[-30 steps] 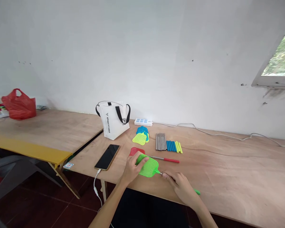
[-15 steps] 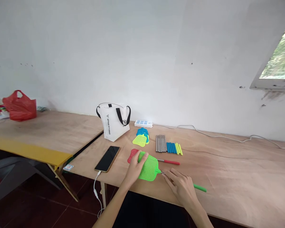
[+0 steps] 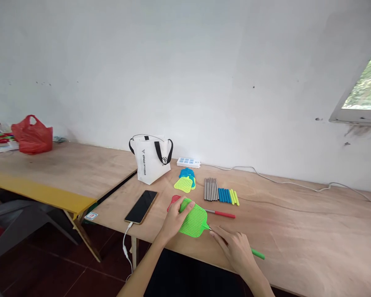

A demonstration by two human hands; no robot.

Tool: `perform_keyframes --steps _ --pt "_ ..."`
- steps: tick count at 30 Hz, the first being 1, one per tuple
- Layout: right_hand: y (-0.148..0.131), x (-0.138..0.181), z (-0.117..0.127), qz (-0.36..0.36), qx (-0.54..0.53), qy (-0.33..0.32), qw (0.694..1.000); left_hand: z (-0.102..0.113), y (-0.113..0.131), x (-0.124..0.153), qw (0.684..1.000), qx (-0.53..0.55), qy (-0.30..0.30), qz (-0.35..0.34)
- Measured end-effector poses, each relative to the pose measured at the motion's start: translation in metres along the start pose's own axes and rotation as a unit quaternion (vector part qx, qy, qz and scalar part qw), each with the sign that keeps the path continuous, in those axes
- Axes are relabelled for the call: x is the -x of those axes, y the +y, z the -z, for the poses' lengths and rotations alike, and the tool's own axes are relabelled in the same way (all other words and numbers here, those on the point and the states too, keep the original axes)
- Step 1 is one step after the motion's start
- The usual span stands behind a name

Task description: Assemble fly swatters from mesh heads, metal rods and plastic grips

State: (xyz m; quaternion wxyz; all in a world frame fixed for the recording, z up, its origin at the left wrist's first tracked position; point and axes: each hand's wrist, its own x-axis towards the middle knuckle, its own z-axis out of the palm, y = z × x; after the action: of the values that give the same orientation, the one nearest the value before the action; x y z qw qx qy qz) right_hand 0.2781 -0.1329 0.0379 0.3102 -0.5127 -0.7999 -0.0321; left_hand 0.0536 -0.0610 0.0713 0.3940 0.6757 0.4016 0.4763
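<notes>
A green fly swatter is held between both hands above the table's front edge. Its meshed head (image 3: 195, 218) is gripped at the left side by my left hand (image 3: 173, 220), thumb on top. My right hand (image 3: 235, 245) pinches the metal rod close to the head's neck, hiding most of that rod. The green handle (image 3: 258, 253) sticks out to the right from behind my right hand. Just beyond lies a red fly swatter, its red handle (image 3: 225, 215) showing and its head (image 3: 173, 201) partly covered by my left hand.
Yellow and blue swatter heads (image 3: 184, 184) lie behind, beside several metal rods (image 3: 210, 189) and blue and yellow grips (image 3: 225, 195). A phone (image 3: 141, 207) on a cable, a white bag (image 3: 151, 165) and a power strip (image 3: 188, 162) are leftward. A red plastic bag (image 3: 34, 138) stands on the other table.
My right hand and the green handle have shifted slightly left and down, with the fingers nearer the swatter's neck. My left hand keeps its grip; the camera view has tilted a little.
</notes>
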Motion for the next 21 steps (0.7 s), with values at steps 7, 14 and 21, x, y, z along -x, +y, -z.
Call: perform_keyframes --steps 7,14,21 --pt "0.004 0.002 0.001 -0.004 0.013 -0.037 0.999 0.002 -0.001 -0.001 1.000 -0.002 0.000 0.020" --pt "0.000 0.009 0.001 0.006 0.084 -0.070 0.994 0.003 -0.003 -0.001 1.000 0.012 -0.010 0.016" --pt "-0.013 0.003 0.000 -0.047 0.039 -0.111 0.992 0.008 -0.005 -0.004 1.000 0.003 0.001 0.023"
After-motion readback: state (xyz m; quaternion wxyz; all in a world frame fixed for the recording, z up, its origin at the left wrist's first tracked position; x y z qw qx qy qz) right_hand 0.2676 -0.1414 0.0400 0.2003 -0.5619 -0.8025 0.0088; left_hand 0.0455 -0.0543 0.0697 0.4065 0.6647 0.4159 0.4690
